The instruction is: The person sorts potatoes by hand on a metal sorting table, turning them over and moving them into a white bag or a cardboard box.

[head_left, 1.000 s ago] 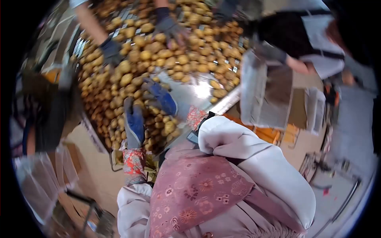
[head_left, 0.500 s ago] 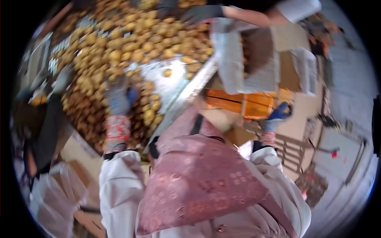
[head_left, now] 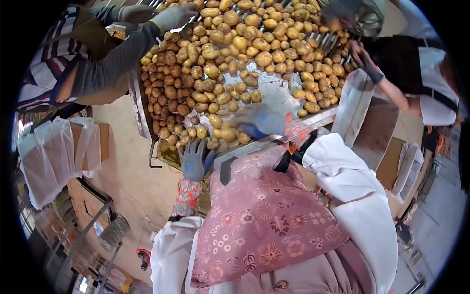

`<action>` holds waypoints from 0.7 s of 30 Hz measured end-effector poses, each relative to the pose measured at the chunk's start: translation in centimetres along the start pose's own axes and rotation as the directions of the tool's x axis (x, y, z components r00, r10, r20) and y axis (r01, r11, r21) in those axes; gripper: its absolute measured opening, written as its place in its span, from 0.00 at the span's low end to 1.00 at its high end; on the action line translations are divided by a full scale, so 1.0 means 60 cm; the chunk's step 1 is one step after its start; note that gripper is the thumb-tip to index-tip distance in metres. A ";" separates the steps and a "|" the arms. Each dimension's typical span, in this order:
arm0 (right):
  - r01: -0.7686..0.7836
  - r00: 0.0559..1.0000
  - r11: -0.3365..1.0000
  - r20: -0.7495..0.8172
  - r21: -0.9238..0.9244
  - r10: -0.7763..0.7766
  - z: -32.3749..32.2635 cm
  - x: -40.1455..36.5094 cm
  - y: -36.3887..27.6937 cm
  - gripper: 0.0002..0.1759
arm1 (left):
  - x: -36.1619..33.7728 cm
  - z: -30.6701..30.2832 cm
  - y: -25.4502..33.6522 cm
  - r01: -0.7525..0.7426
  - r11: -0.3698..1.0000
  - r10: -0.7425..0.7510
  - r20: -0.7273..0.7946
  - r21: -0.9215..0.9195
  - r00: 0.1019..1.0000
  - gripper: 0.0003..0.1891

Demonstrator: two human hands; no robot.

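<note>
A large heap of potatoes (head_left: 210, 71) covers the metal table (head_left: 279, 90) in front of me. My left hand (head_left: 193, 160), in a grey and blue glove, is at the table's near edge. Its fingers are spread against the nearest potatoes and hold none. My right hand (head_left: 262, 121), gloved alike, reaches leftward over the near rim, beside several potatoes. Motion blurs its fingertips, but the fingers look stretched out, with the blue thumb apart. Potatoes on the left are darker and browner than the yellow ones on the right.
Across the left corner reaches a co-worker's gloved hand (head_left: 174, 17); another person's hand (head_left: 364, 61) is at the right edge. A lined carton (head_left: 352, 105) stands right of the table. Another lined box (head_left: 54, 157) is at left. Metal rollers (head_left: 325, 41) show at the back.
My view has swung left. My right hand has come from beside the cartons on the right onto the potatoes; my left hand has drawn back from the heap to the near edge.
</note>
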State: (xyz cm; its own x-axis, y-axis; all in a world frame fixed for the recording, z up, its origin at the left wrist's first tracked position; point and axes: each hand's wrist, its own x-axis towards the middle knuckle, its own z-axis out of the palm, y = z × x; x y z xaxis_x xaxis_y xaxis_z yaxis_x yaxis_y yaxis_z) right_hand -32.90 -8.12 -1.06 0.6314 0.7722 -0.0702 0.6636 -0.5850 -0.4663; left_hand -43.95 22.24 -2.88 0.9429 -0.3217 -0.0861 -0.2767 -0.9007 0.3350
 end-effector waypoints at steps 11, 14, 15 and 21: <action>-0.395 0.899 0.850 -0.045 0.350 0.436 -0.083 0.175 0.069 0.18 | 0.435 -0.082 -0.059 0.250 0.948 -0.270 -0.078 -0.198 0.960 0.18; -0.427 0.841 0.898 -0.411 -0.105 0.351 -0.107 0.315 0.140 0.16 | 0.497 -0.066 -0.047 0.221 0.974 -0.215 0.106 -0.052 0.971 0.25; -0.503 0.839 0.833 -0.361 -0.232 0.406 -0.091 0.344 0.133 0.18 | 0.500 -0.027 -0.068 0.236 0.970 -0.233 0.059 -0.052 0.971 0.29; -0.455 0.886 0.821 -0.079 -0.346 0.458 0.018 0.294 0.116 0.27 | 0.391 0.012 -0.062 0.039 0.998 -0.042 -0.053 -0.047 0.998 0.27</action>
State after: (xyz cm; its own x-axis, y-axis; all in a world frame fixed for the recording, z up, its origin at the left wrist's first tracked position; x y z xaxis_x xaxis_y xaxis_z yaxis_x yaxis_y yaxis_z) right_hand -17.57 1.69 -6.50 0.8946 0.3965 -0.2060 0.3959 -0.9171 -0.0457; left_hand -20.94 17.86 -6.84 0.9621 -0.2678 -0.0505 -0.2302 -0.8979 0.3752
